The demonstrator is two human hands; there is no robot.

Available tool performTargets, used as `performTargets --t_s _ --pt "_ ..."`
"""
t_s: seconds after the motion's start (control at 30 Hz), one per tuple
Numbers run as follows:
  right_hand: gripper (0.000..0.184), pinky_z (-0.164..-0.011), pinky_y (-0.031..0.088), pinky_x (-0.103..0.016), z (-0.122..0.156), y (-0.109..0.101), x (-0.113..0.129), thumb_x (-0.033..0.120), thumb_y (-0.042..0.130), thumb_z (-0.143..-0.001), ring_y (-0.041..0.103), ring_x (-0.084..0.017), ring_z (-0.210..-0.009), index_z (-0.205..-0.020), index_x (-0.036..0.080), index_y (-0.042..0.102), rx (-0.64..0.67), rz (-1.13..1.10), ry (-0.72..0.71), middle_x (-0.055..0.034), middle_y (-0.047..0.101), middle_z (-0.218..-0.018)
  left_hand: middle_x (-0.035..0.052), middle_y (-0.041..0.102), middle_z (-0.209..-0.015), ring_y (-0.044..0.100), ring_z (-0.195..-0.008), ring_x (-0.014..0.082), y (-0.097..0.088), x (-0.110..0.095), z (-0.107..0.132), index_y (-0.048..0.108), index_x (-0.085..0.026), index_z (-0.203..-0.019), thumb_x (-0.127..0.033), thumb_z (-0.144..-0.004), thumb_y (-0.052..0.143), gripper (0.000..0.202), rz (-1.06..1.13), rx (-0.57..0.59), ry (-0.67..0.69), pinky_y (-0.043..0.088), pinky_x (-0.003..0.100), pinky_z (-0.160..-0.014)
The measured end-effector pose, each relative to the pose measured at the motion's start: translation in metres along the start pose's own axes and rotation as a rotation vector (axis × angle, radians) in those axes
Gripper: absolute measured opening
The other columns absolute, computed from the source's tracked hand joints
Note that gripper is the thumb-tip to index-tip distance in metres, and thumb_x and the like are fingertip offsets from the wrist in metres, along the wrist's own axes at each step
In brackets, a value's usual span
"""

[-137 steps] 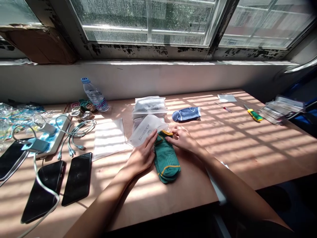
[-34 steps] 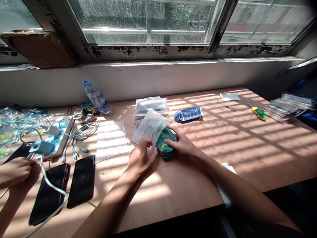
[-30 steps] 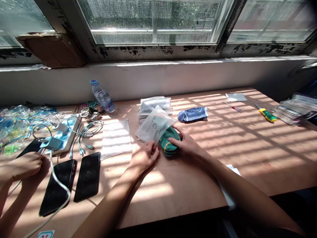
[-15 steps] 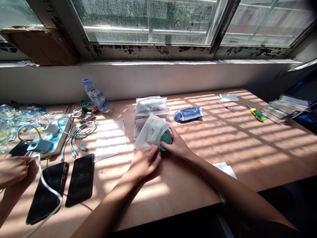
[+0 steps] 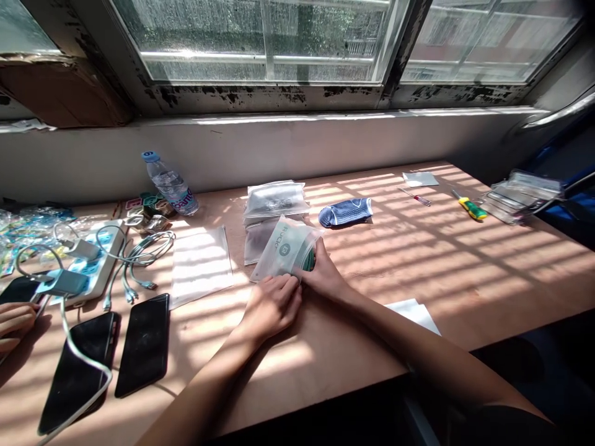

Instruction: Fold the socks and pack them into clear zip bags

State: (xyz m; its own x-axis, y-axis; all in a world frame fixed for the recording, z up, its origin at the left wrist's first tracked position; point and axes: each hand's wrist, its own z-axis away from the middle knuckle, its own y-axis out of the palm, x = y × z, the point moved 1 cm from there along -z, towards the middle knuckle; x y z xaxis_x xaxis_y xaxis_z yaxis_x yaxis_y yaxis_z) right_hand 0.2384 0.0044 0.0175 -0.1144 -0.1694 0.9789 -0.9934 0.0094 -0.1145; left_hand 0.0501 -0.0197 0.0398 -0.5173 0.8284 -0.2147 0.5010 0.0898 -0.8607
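Observation:
A frosted plastic zip bag (image 5: 282, 251) with printed lettering lies tilted between my hands. Its mouth faces right, and a folded green sock (image 5: 307, 260) is partly inside it. My left hand (image 5: 274, 303) pinches the near edge of the bag, fingers curled. Wrapped around the sock and the bag's mouth is my right hand (image 5: 325, 271), its thumb on the near side. Most of the sock is hidden by the bag and these fingers. A folded blue sock (image 5: 346, 212) rests just beyond my right hand. Behind the held bag lie stacked frosted bags (image 5: 275, 199).
Left of my hands lie a flat frosted bag (image 5: 202, 263), two phones (image 5: 143, 344), cables (image 5: 144, 254) and a power strip (image 5: 105, 263). Another person's hand (image 5: 16, 325) is at the left edge. A water bottle (image 5: 171, 186) stands behind; screwdrivers (image 5: 470, 207) lie at right.
The green sock has gone deeper into the bag, with less of it showing. My right hand has shifted slightly toward the bag. The other person's hand has moved left.

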Motion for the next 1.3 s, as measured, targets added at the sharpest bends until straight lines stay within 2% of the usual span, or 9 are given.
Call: performTargets --t_s 0.13,0.27,0.37,0.47,0.67,0.9,1.03,1.13,1.3 --pt "0.078 -0.106 0.063 -0.046 0.000 -0.002 0.001 0.043 0.090 -0.083 0.073 -0.031 -0.126 -0.142 0.027 0.041 -0.017 0.082 0.036 -0.0121 0.072 -0.138 0.0029 0.068 -0.083 0.061 -0.076 0.0232 -0.006 0.005 0.001 0.056 -0.024 -0.092 -0.024 -0.116 0.043 0.027 -0.070 -0.010 -0.040 0.040 0.040 -0.074" --pt "0.085 -0.097 0.066 -0.047 0.004 0.004 0.006 0.039 0.089 -0.082 0.076 -0.032 -0.114 -0.148 0.027 0.037 -0.020 0.108 -0.002 -0.0114 0.076 -0.128 0.0046 0.067 -0.083 0.058 -0.079 0.0247 -0.002 -0.003 -0.002 0.057 -0.023 -0.089 -0.019 -0.113 0.044 0.027 -0.103 -0.010 0.077 0.038 0.042 -0.077" --pt "0.091 -0.099 0.066 -0.047 0.003 0.006 0.006 0.039 0.092 -0.079 0.076 -0.032 -0.115 -0.150 0.027 0.037 -0.039 0.040 -0.002 -0.0122 0.076 -0.129 0.0056 0.067 -0.085 0.057 -0.082 0.0252 0.001 -0.005 -0.004 0.058 -0.022 -0.091 -0.018 -0.112 0.046 0.025 -0.060 -0.003 0.113 0.037 0.042 -0.077" --pt "0.075 -0.101 0.066 -0.046 -0.004 0.001 0.003 0.046 0.088 -0.083 0.078 -0.029 -0.116 -0.141 0.026 0.044 -0.033 -0.134 0.061 -0.0109 0.078 -0.130 0.0062 0.067 -0.087 0.057 -0.084 0.0256 -0.001 -0.001 -0.004 0.059 -0.022 -0.092 -0.020 -0.113 0.046 0.025 -0.028 0.022 0.067 0.036 0.043 -0.077" --pt "0.070 -0.087 0.069 -0.042 -0.012 -0.010 0.001 0.044 0.095 -0.075 0.082 -0.029 -0.097 -0.128 0.025 0.054 0.007 -0.247 0.220 -0.0053 0.083 -0.104 0.0063 0.067 -0.088 0.056 -0.083 0.0257 -0.004 0.001 -0.005 0.060 -0.021 -0.091 -0.021 -0.114 0.047 0.027 -0.037 0.047 0.062 0.036 0.043 -0.077" --pt "0.071 -0.105 0.067 -0.044 -0.007 0.007 0.011 0.048 0.095 -0.074 0.078 -0.030 -0.118 -0.134 0.023 0.065 -0.013 -0.283 0.085 -0.0100 0.080 -0.131 0.0044 0.067 -0.085 0.054 -0.078 0.0232 0.003 -0.009 -0.007 0.061 -0.021 -0.091 -0.019 -0.114 0.048 0.027 -0.040 0.024 0.184 0.038 0.041 -0.077" --pt "0.059 -0.101 0.067 -0.043 -0.007 -0.003 0.013 0.054 0.089 -0.082 0.079 -0.031 -0.115 -0.128 0.021 0.072 0.068 -0.164 0.115 -0.0088 0.083 -0.121 0.0038 0.066 -0.083 0.054 -0.077 0.0223 0.000 -0.007 -0.006 0.060 -0.021 -0.089 -0.019 -0.112 0.048 0.026 -0.021 0.033 0.186 0.037 0.041 -0.076" --pt "0.049 -0.081 0.068 -0.040 -0.011 -0.017 0.009 0.058 0.087 -0.083 0.080 -0.030 -0.094 -0.109 0.018 0.076 0.029 -0.042 0.174 -0.0076 0.084 -0.100 0.0035 0.066 -0.082 0.055 -0.077 0.0222 -0.002 -0.003 -0.005 0.058 -0.022 -0.088 -0.019 -0.110 0.049 0.024 0.010 0.048 0.170 0.037 0.041 -0.077" --pt "0.048 -0.084 0.067 -0.038 -0.014 -0.022 0.010 0.059 0.089 -0.080 0.081 -0.030 -0.096 -0.100 0.017 0.076 -0.151 -0.115 0.104 -0.0098 0.085 -0.100 0.0034 0.068 -0.087 0.058 -0.081 0.0223 -0.008 0.003 -0.006 0.059 -0.022 -0.092 -0.022 -0.110 0.049 0.021 0.100 0.143 0.178 0.040 0.041 -0.081"
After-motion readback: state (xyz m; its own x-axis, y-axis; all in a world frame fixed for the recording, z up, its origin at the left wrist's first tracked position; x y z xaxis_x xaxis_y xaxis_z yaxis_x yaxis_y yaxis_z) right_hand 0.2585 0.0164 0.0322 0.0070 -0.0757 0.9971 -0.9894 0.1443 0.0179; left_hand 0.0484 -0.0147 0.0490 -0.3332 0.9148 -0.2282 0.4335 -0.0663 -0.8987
